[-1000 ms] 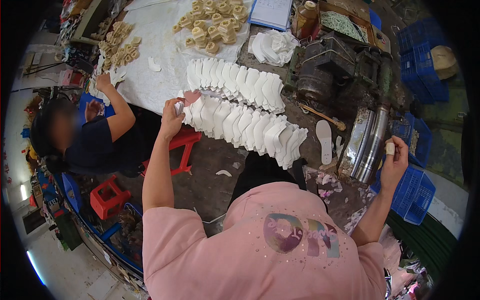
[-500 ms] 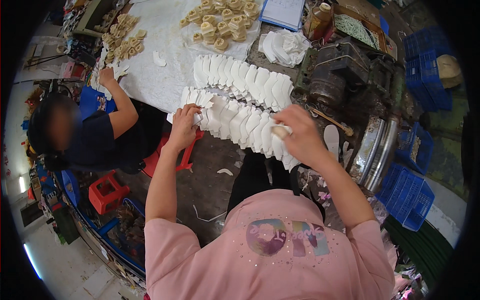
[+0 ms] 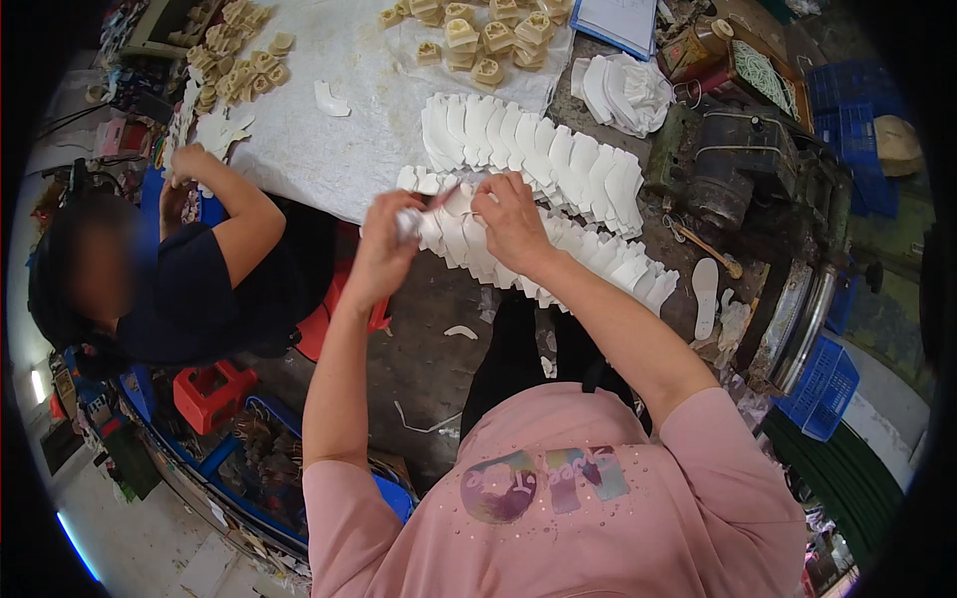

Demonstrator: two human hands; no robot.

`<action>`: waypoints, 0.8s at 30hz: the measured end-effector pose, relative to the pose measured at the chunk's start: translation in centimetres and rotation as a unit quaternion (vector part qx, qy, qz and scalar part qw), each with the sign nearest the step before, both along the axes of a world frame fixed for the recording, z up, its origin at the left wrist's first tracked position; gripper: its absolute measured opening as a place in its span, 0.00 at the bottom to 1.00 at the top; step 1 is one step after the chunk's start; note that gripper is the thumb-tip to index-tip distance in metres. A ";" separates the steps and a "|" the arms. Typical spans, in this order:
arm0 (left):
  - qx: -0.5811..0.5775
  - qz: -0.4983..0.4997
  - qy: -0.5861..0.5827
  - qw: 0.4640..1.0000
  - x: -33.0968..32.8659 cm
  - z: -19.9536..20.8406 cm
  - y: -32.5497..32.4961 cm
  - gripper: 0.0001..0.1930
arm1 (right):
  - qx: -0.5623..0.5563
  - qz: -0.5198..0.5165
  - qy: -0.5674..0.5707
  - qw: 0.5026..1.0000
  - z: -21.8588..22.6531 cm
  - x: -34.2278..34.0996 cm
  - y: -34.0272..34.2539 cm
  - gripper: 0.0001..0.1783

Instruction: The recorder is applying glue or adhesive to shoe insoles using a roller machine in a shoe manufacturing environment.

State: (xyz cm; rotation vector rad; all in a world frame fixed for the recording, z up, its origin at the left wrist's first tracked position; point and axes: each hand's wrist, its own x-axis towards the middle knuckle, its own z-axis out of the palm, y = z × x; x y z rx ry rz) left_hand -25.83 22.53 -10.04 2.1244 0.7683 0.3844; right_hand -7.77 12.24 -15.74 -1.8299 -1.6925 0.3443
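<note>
Workbench [image 3: 329, 149]: white sheet, rough.
Insoles [image 3: 558, 249]: white, flat, overlapping rows on workbench.
Left hand [image 3: 387, 244]: pinching one insole.
Right hand [image 3: 513, 221]: fingers closed on row.

right hand [image 3: 513, 221] moved left along the near row of white insoles [image 3: 558, 254], now meeting left hand [image 3: 387, 239] at its end.
</note>
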 end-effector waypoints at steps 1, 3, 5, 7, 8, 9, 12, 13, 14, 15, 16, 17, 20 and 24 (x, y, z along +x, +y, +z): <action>-0.032 0.054 -0.004 0.998 -0.2 -0.1 0.9 0.23 | 0.013 -0.008 0.030 0.999 -0.2 0.2 -0.2 0.13; -0.009 0.143 -0.043 0.989 -0.2 -0.3 2.4 0.22 | 0.025 -0.019 0.057 0.998 -0.5 0.5 -0.4 0.14; 0.063 0.116 -0.015 0.991 -0.2 -0.6 2.9 0.22 | 0.057 -0.073 0.072 0.993 -0.6 0.6 -0.6 0.15; 0.122 0.101 0.035 0.987 -0.1 -0.8 2.6 0.22 | 0.040 -0.057 0.039 0.997 -0.6 0.1 -1.0 0.15; 0.156 0.102 0.069 0.980 -0.2 -0.9 2.4 0.22 | 0.038 -0.033 0.004 0.999 -0.5 -0.2 -1.3 0.16; 0.178 0.089 0.116 0.973 -0.2 -0.9 2.2 0.22 | 0.030 -0.049 0.007 0.998 -0.5 -0.5 -1.7 0.16; 0.160 0.168 0.058 0.971 -0.6 -0.9 2.5 0.23 | -0.015 -0.050 0.005 0.999 -0.4 -1.3 -3.0 0.16; 0.130 0.215 0.068 0.966 -0.7 -0.9 2.7 0.23 | -0.001 -0.043 0.002 0.999 -0.5 -1.4 -3.3 0.16; 0.134 0.205 0.048 0.968 -0.7 -1.0 3.1 0.23 | -0.004 -0.049 0.028 0.998 -0.4 -1.5 -3.5 0.17; 0.148 0.191 0.041 0.969 -0.8 -1.0 3.3 0.23 | -0.012 -0.048 0.056 0.997 -0.4 -1.4 -3.5 0.17; 0.183 0.166 0.058 0.967 -0.7 -1.1 3.3 0.23 | -0.004 -0.058 0.054 0.997 -0.4 -1.4 -3.4 0.17; 0.223 0.133 0.065 0.964 -0.6 -1.2 3.2 0.24 | 0.018 -0.070 0.069 0.995 -0.4 -1.2 -3.1 0.17; 0.279 0.048 0.152 0.947 -0.2 -1.7 1.5 0.23 | 0.054 -0.085 0.081 0.992 -0.2 -0.7 -2.0 0.15; 0.331 -0.114 0.239 0.906 -0.4 -2.7 -1.9 0.22 | 0.085 -0.017 0.012 0.996 0.0 -1.4 -1.4 0.09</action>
